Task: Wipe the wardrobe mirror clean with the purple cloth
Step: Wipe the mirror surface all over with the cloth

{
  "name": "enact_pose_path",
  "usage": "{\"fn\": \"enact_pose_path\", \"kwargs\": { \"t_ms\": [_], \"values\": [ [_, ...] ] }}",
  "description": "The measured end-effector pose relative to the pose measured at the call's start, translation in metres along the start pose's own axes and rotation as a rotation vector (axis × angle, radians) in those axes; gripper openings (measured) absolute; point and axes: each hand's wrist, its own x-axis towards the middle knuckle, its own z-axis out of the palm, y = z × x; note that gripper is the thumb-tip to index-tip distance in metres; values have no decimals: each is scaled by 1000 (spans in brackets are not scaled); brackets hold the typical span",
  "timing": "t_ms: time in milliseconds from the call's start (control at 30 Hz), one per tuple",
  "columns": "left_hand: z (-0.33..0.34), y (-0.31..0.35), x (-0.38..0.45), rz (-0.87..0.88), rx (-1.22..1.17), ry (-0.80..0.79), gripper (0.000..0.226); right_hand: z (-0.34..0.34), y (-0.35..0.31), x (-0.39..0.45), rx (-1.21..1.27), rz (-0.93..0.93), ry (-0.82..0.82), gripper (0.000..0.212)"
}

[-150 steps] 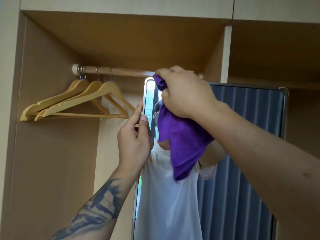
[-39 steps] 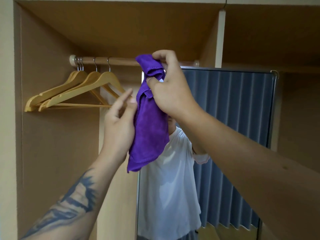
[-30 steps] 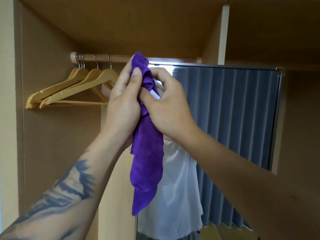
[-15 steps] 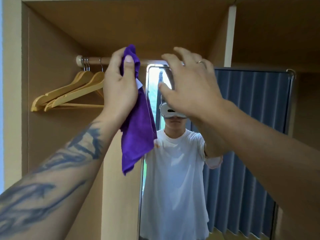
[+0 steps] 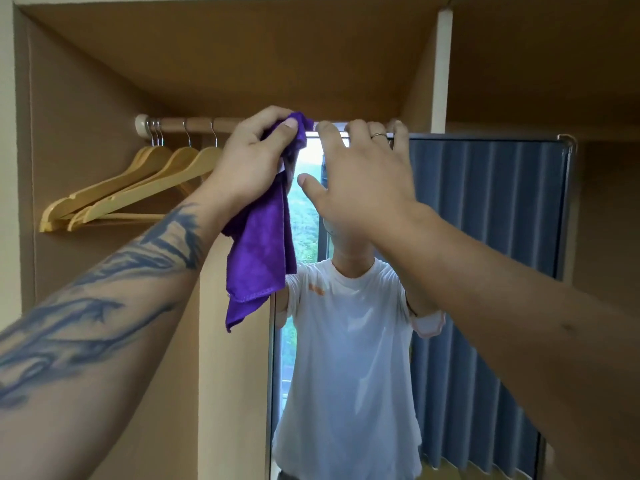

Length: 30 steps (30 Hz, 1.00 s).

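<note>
- The purple cloth (image 5: 261, 244) is gripped by the left hand (image 5: 247, 168), with the fingers and thumb curled round its bunched upper end; the rest of the cloth hangs loose below the fist.
- The right hand (image 5: 360, 181) is held open, with the fingers spread and fairly straight and the fingertips laid along the top edge of the mirror (image 5: 485, 237); a ring (image 5: 378, 135) is worn on one finger.
- Both hands are raised to the upper left corner of the mirror, just beside each other, and the bunched top of the cloth is seen between them, at or against the mirror's top frame; whether it touches the glass cannot be told.
- The left forearm is marked with a dark tattoo (image 5: 114, 289).
- The hanging end of the cloth overlaps the left edge of the mirror and the wooden panel beside it.
- In the mirror a person in a white T-shirt (image 5: 349, 358) is reflected, with a blue pleated curtain (image 5: 485, 220) and a strip of bright window with greenery (image 5: 304, 220).
- Behind the hands a wooden rail (image 5: 197, 124) is fixed across the wardrobe (image 5: 242, 57), and several wooden hangers (image 5: 138, 188) are hung from it at the left, well apart from the mirror.
</note>
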Motion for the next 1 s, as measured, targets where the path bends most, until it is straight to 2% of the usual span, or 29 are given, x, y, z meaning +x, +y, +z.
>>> {"fn": "enact_pose_path", "kwargs": {
  "t_ms": [133, 300, 400, 533, 633, 700, 867, 933, 1000],
  "values": [
    [11, -14, -23, -45, -67, 162, 22, -1, 0, -1, -6, -1, 12, 73],
    [25, -32, -75, -98, -4, 235, 38, -3, -2, -1, 2, 11, 7, 73],
    [36, -35, -101, -123, -38, 303, 35, -4, -3, -1, 14, 18, 7, 73],
    [33, -24, -88, -96, 2, 319, 30, -5, -2, -2, 27, 19, 4, 73],
    [23, -7, -52, 6, 100, 359, 28, -6, -1, -2, 32, 16, 12, 72],
    [15, 6, -23, 77, 217, 323, 32, -7, 0, -1, 32, 18, 15, 73],
    [2, 16, 9, 123, 333, 55, 28, -7, 1, -3, 47, 9, 5, 76],
    [1, 9, 2, 156, 349, 49, 28, -7, 0, -3, 48, 12, 5, 75],
    [4, 1, -10, 113, 216, 116, 27, -8, 0, -3, 51, 18, 5, 75]
  ]
}}
